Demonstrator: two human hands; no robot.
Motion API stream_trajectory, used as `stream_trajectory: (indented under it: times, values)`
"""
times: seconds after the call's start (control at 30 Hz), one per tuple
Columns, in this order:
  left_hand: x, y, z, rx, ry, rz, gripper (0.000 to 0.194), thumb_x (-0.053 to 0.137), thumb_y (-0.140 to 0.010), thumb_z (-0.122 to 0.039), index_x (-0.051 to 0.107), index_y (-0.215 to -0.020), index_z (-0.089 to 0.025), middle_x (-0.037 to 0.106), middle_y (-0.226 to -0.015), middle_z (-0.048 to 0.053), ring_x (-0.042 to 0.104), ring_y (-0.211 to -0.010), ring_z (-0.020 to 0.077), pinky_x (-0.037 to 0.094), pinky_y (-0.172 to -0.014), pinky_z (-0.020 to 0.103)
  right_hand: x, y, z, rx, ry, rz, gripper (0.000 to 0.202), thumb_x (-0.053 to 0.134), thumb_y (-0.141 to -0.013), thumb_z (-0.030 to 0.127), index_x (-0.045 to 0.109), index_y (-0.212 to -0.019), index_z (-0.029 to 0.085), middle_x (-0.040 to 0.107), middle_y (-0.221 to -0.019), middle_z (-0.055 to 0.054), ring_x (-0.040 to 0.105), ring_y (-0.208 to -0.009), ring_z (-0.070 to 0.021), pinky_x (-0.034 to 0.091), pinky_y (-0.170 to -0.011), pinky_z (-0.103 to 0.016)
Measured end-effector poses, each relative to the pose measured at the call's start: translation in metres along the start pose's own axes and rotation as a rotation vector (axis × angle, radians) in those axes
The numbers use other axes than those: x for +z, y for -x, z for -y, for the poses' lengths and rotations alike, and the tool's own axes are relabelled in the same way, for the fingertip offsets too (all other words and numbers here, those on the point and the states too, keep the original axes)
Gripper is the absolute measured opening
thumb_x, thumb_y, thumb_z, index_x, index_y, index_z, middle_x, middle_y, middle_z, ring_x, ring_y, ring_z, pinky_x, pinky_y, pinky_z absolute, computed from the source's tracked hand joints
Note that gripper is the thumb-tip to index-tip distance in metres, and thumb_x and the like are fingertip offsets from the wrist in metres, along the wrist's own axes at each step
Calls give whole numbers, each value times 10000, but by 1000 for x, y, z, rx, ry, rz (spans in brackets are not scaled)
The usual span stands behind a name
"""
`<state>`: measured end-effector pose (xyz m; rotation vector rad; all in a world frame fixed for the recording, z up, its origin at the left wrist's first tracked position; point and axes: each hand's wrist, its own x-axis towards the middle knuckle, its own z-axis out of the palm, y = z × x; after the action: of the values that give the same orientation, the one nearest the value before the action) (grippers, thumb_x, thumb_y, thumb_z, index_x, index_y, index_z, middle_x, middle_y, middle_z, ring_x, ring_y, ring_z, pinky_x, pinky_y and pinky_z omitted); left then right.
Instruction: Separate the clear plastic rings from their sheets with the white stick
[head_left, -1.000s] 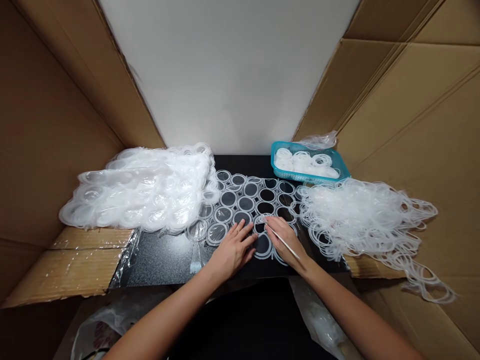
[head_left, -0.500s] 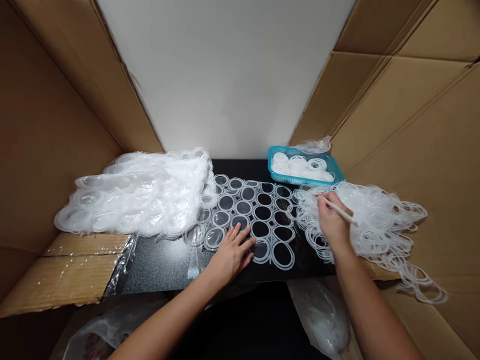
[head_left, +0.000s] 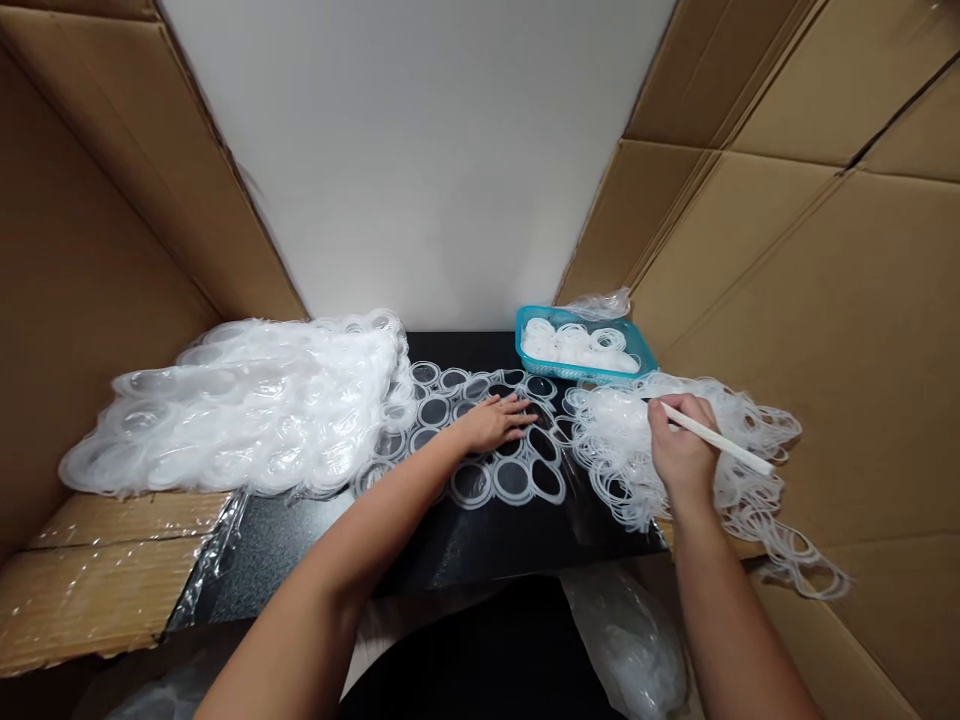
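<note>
My left hand (head_left: 499,422) lies flat with fingers spread on a sheet of joined translucent rings (head_left: 512,480), which rests on the black tabletop. The sheet's right edge looks slightly rumpled near my fingertips. In my right hand (head_left: 684,445) is a slim white pen-like tool (head_left: 724,443), gripped like a pencil, its tip hidden by my fingers. That hand is over a loose heap of ring offcuts (head_left: 619,440) on the right. To the left, a thick stack of similar ring sheets (head_left: 262,410) reaches up to the spread sheet.
A blue plastic tray (head_left: 585,372) holding loose white rings (head_left: 574,350) stands at the back right, with clear film (head_left: 600,303) behind it. Cardboard walls (head_left: 810,300) flank the black tabletop (head_left: 510,550). A plastic bag (head_left: 630,640) hangs below the front edge.
My left hand has slid rightward and away from me across the ring sheet. My right hand has shifted slightly, with the white tool now angled more toward me. The camera view has shifted too.
</note>
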<state>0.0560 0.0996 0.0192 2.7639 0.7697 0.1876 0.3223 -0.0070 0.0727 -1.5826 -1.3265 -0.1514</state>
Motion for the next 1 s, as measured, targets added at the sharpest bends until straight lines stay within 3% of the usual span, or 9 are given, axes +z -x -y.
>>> stream_trajectory:
  times: [0.07,0.13,0.23,0.3,0.4,0.5,1.0]
  values:
    - [-6,-5,3,-26,-18,-37,435,555,-977,-365,515,-1401,-277,449,-1530,76,340,-1458,291,281,-1154,516,7,9,18,92,-239,158,228,579,-863,412,536,-748,220,615,-882,-69,618,-812,-230,531,-779,-404]
    - [-12,2,-6,-45,-40,-112,400,554,-976,-342,541,-1365,-247,523,-1462,99,423,-1404,289,307,-1142,502,18,22,35,203,-489,446,238,617,-864,430,559,-779,216,642,-988,-73,650,-768,-202,556,-745,-380]
    - [-10,34,-39,-140,-67,-219,243,462,-994,-222,630,-1155,-151,651,-1209,138,607,-1178,266,452,-1024,422,34,43,52,253,-660,862,241,650,-869,435,596,-802,210,657,-1060,-74,673,-810,-200,560,-794,-383]
    - [2,65,-64,-165,-52,-202,214,435,-989,-192,634,-1056,-148,677,-1080,127,660,-1051,252,512,-944,393,41,55,54,187,-630,997,233,645,-879,421,612,-794,207,664,-1044,-68,661,-889,-213,536,-827,-378]
    - [25,105,-94,-147,-34,-243,288,455,-987,-247,555,-1247,-172,596,-1336,142,541,-1294,274,443,-1079,435,48,66,50,78,-545,1045,238,620,-899,384,603,-746,203,668,-1008,-57,632,-953,-214,489,-870,-373]
    - [40,124,-105,-188,-53,-268,401,462,-991,-273,469,-1379,-175,473,-1497,145,413,-1419,274,359,-1160,458,50,69,46,43,-538,1054,251,619,-899,357,581,-707,199,668,-1004,-56,625,-970,-211,465,-902,-376]
    - [38,125,-105,-204,-49,-238,386,542,-956,-238,535,-1338,-184,455,-1514,144,395,-1430,285,356,-1168,463,54,64,50,9,-499,1119,242,619,-885,333,567,-690,199,649,-994,-48,616,-969,-204,454,-910,-365]
